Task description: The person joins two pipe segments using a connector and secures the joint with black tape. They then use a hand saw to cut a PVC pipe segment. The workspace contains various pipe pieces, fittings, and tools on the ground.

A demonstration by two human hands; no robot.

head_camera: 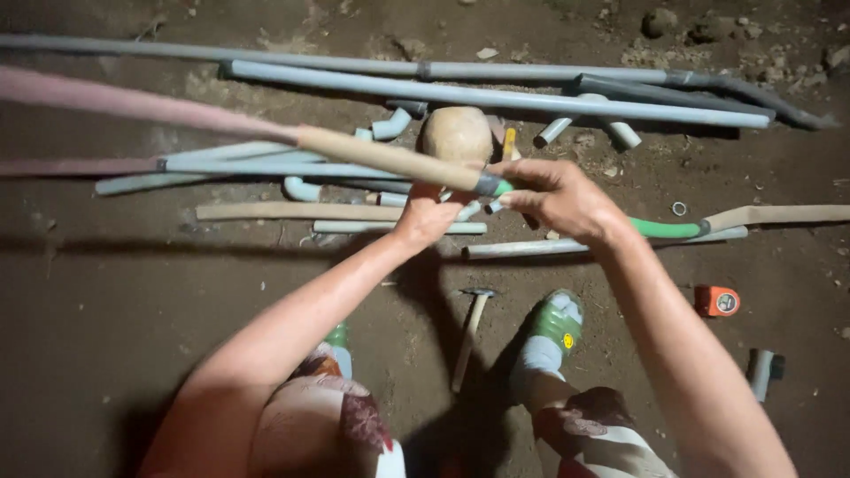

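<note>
A long tan wooden pole (390, 158) crosses above the dirt floor (106, 292), both hands at its joint with a green hose (664, 228). Behind lie long grey plastic pipes (496, 96) and a round pale stone (457, 134). A wooden-handled hammer (469, 332) lies between 2 feet; an orange tape measure (717, 301) lies right

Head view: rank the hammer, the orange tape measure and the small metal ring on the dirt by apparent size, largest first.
1. hammer, longest by far.
2. orange tape measure, compact.
3. metal ring, tiny.
All three lie on the ground, so nearness hardly affects the order.
</note>
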